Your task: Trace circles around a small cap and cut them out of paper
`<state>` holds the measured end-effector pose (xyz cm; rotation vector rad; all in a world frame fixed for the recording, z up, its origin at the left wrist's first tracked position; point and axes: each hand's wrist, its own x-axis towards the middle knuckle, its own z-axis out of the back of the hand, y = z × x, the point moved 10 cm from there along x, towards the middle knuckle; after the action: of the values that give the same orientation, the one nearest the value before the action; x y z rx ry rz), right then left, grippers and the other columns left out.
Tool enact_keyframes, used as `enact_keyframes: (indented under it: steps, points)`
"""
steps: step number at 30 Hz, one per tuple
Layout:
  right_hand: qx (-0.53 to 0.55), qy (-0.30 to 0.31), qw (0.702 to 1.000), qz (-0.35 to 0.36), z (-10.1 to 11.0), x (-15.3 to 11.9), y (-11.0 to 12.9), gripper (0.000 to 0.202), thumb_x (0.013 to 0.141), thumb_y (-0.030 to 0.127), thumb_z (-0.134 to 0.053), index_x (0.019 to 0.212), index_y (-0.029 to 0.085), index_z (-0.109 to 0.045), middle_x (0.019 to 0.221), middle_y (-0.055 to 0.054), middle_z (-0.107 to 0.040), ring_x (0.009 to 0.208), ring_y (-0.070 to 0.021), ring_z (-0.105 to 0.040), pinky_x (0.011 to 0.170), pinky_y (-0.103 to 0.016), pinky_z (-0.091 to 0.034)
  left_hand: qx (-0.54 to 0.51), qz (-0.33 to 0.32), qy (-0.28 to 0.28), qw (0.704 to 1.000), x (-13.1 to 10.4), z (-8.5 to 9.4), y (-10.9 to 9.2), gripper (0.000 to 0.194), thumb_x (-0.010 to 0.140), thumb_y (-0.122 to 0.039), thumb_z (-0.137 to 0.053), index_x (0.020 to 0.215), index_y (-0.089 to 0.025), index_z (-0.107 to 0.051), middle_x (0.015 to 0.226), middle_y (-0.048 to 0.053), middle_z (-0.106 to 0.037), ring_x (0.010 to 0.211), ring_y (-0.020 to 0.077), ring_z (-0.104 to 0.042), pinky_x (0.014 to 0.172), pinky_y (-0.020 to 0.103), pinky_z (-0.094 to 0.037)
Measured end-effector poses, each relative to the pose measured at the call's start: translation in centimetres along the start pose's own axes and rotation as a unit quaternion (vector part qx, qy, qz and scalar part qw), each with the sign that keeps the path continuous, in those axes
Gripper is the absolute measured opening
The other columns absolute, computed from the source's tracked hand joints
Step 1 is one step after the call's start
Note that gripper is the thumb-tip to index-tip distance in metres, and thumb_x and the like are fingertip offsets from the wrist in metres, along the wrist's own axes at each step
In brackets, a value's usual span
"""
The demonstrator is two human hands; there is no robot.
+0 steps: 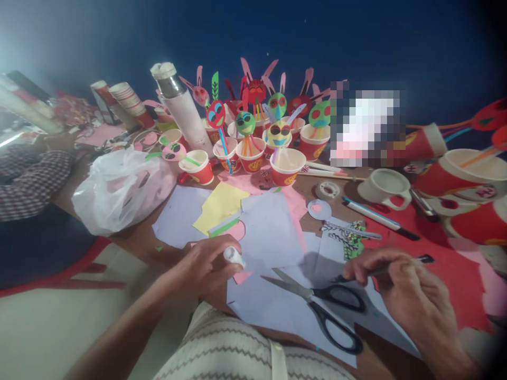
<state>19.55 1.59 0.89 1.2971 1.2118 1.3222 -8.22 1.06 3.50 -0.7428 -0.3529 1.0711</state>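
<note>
My left hand (206,264) is closed around a small white bottle (234,256), its round end facing up, above white paper at the table's near edge. A bit of pink paper (242,276) shows just under it. In my right hand (415,293), raised over the right side of the paper, is a thin stick with dark ends (382,270); whether it is a brush or a pen I cannot tell. Between my hands lie black-handled scissors (312,298), blades spread, on white sheets (273,232). Green leaf-patterned cutouts (352,240) lie beyond my right hand.
Decorated paper cups (251,155) with paper faces on straws line the back, beside a tall flask (184,113). A plastic bag (122,192) sits left. A white mug (384,187), tape roll (328,190) and marker (380,217) lie right. Another person's checked sleeve (35,179) shows far left.
</note>
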Motion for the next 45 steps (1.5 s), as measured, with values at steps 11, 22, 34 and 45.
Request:
enact_keyframes:
  steps: [11,22,34,45]
  points:
    - [-0.036,0.057,0.997,-0.038,-1.2,-0.4,-0.6,0.032,0.094,0.035,-0.037,0.076,0.022,-0.059,0.065,0.0,-0.057,0.066,-0.0169,-0.058,0.061,-0.028,-0.045,0.124,-0.016,0.081,0.989,1.3,-2.1,0.0,0.016,0.085,-0.032,-0.054,0.09,-0.018,-0.057,0.078,0.0,-0.061,0.063,0.0112,-0.053,0.059,0.022,-0.037]
    - [-0.064,0.073,0.995,-0.036,-1.7,-0.4,-0.5,0.034,0.095,0.037,-0.036,0.075,0.021,-0.058,0.065,0.0,-0.056,0.067,-0.016,-0.056,0.062,-0.027,-0.043,0.075,-0.068,0.042,0.994,0.7,-1.9,0.5,0.019,0.084,-0.028,-0.056,0.099,-0.016,-0.059,0.098,0.007,-0.066,0.086,0.017,-0.06,0.076,0.025,-0.044]
    - [-0.076,0.078,0.994,-0.026,-2.2,-0.4,0.3,0.033,0.093,0.041,-0.039,0.076,0.021,-0.058,0.066,-0.001,-0.057,0.067,-0.017,-0.056,0.06,-0.027,-0.045,0.018,-0.051,-0.005,0.998,0.5,-1.7,2.5,0.018,0.083,-0.03,-0.057,0.094,-0.016,-0.062,0.088,0.005,-0.065,0.081,0.0165,-0.06,0.074,0.026,-0.046]
    - [-0.089,0.101,0.991,-0.011,-2.8,-0.5,1.1,0.036,0.094,0.04,-0.038,0.073,0.021,-0.06,0.065,-0.001,-0.059,0.063,-0.0156,-0.055,0.057,-0.026,-0.044,0.062,-0.054,-0.013,0.996,-0.1,-2.0,1.2,0.017,0.084,-0.029,-0.056,0.096,-0.018,-0.061,0.092,0.004,-0.066,0.083,0.0161,-0.059,0.075,0.025,-0.043]
